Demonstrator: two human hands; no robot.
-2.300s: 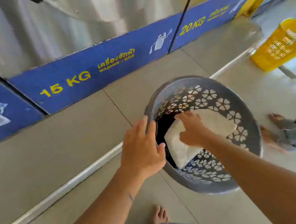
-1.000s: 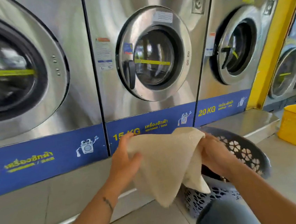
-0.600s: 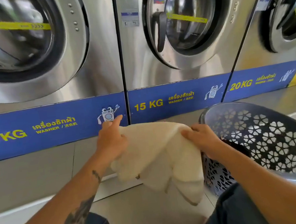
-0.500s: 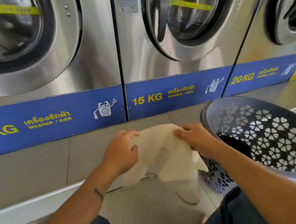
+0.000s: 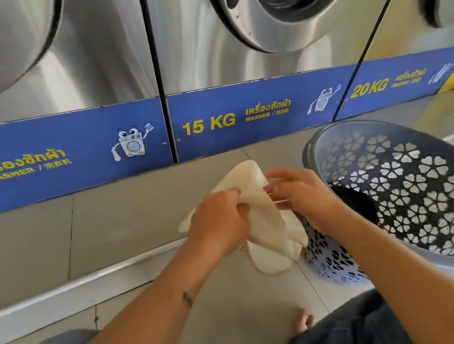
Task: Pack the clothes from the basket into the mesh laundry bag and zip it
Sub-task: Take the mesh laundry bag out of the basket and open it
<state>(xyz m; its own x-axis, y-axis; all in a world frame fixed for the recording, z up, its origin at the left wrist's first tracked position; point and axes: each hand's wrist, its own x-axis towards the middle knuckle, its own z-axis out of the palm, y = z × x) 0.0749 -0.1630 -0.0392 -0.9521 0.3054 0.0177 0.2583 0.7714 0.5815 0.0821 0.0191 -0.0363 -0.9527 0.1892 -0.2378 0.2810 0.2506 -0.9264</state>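
A cream mesh laundry bag (image 5: 253, 194) hangs bunched in the air between my hands, a cord loop dangling under it. My left hand (image 5: 220, 223) grips its left side in a fist. My right hand (image 5: 303, 191) pinches its upper right edge with the fingertips. A grey plastic basket (image 5: 425, 260) with flower-shaped holes stands tilted at the right, just behind my right forearm. Dark clothing (image 5: 361, 205) lies inside it, mostly hidden by my arm.
Steel front-loading washers (image 5: 233, 31) with a blue 15 KG band (image 5: 242, 117) line the wall ahead on a raised grey tiled step (image 5: 114, 225). My bare foot (image 5: 303, 323) and my knees in dark trousers are at the bottom edge.
I lifted the cream bag out of the basket, held it up spread, then lowered and gathered it. My hands have come closer together on it, and my view has tipped downward.
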